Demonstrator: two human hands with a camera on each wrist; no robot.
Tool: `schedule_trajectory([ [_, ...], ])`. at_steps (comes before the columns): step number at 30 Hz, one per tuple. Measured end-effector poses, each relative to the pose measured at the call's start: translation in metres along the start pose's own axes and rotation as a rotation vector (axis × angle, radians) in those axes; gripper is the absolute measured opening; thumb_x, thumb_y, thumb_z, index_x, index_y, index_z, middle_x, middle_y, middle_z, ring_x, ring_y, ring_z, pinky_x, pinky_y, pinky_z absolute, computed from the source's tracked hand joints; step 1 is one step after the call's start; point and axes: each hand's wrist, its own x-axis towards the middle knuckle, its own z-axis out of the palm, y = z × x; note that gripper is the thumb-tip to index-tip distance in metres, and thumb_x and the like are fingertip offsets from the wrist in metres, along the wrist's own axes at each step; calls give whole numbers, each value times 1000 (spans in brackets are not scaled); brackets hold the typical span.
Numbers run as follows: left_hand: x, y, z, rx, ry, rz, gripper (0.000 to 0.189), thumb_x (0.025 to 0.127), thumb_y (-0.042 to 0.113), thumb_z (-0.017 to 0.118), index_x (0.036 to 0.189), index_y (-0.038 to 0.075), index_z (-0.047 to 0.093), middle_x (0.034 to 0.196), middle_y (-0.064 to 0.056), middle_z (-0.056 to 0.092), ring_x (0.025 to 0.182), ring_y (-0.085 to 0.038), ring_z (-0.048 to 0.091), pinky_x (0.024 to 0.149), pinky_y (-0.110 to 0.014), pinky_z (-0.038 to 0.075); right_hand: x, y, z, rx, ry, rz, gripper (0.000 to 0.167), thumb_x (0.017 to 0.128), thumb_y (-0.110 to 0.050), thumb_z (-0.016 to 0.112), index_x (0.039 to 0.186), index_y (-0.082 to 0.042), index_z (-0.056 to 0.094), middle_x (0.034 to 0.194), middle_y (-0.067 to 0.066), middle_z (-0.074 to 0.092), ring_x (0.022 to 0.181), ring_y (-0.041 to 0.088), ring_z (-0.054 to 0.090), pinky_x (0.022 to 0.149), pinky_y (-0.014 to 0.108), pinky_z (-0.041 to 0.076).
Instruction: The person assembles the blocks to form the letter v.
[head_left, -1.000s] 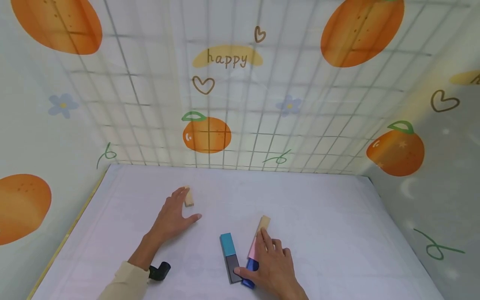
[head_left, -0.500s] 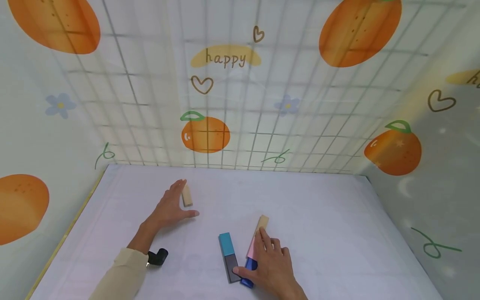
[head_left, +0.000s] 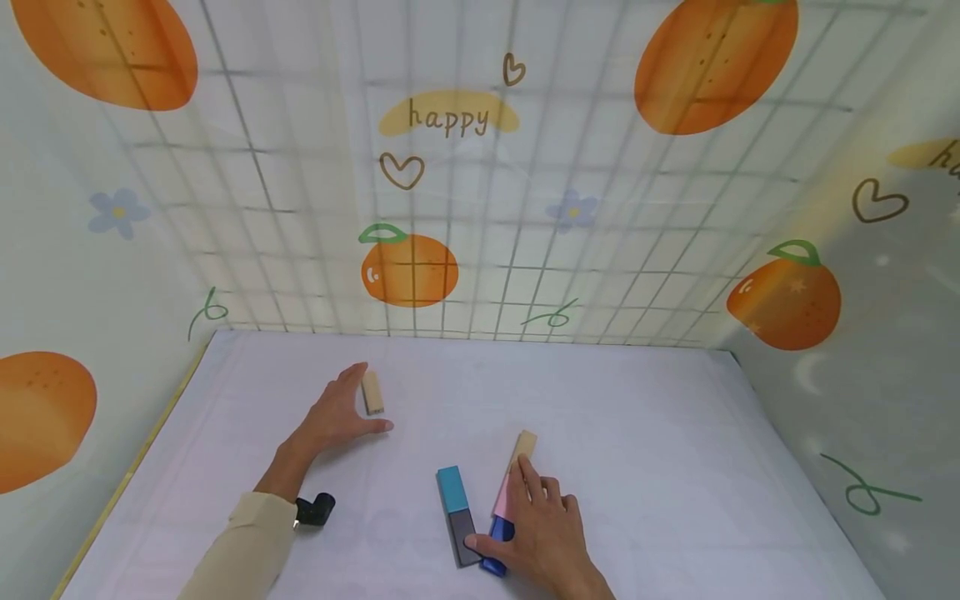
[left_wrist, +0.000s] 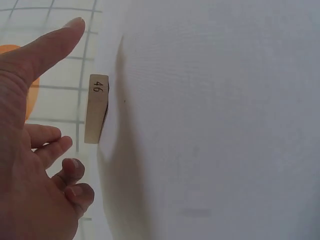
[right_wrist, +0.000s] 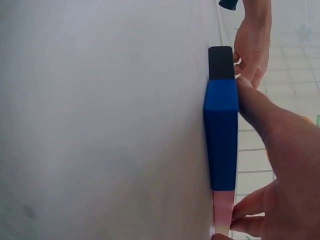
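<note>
In the head view my left hand (head_left: pixel 333 417) hovers with spread fingers beside a plain wooden block (head_left: pixel 372 394), whose end reads 46 in the left wrist view. Thumb and fingers stand apart with the block between them, not gripped. My right hand (head_left: pixel 546 527) rests over a row of blocks: a wooden one (head_left: pixel 528 442), a pink one (head_left: pixel 502 498) and a blue one (right_wrist: pixel 222 145). Its fingers touch the pink block, and its thumb reaches over the blue one to the grey block's edge. The right hand partly hides this row.
To the left of that row, a teal block (head_left: pixel 452 486) and a dark grey block (head_left: pixel 461 533) lie end to end. A black device (head_left: pixel 317 509) is at the left wrist. Behind the white tabletop (head_left: pixel 637 417) hangs a curtain (head_left: pixel 637 250) printed with oranges, over a grid.
My left hand has shifted slightly to the left, and more of the wooden block beside it shows. The right hand stays on its row of blocks.
</note>
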Motion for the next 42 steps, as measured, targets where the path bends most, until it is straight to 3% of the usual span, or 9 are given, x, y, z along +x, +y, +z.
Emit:
schedule_trajectory([
  [8,5,-6,1,25,-13,6,114,77,49,85,157,-3,24,161,-25,28,146,-45,28,116,-58,27,0,1,1,2,2,-2,128,64,-91,62,155,-5,37,160,16,34,131,41,42,100,68,36],
  [18,9,-11,6,2,-27,-17,117,77,47,85,158,-4,18,163,-25,21,148,-41,25,116,-57,27,0,0,1,13,1,8,129,63,-91,63,155,-6,37,160,16,35,132,41,42,102,68,34],
  [28,7,-8,7,37,-1,-18,106,82,45,81,156,-5,25,159,-26,31,144,-42,34,114,-57,31,-1,1,0,7,16,-9,127,64,-90,63,155,-5,37,160,16,35,132,41,42,101,68,36],
  [42,10,-8,6,55,30,-26,90,87,35,80,154,-5,33,155,-25,37,142,-43,36,112,-58,32,0,1,1,9,12,-7,128,64,-90,64,155,-4,37,160,16,35,131,41,42,101,68,35],
])
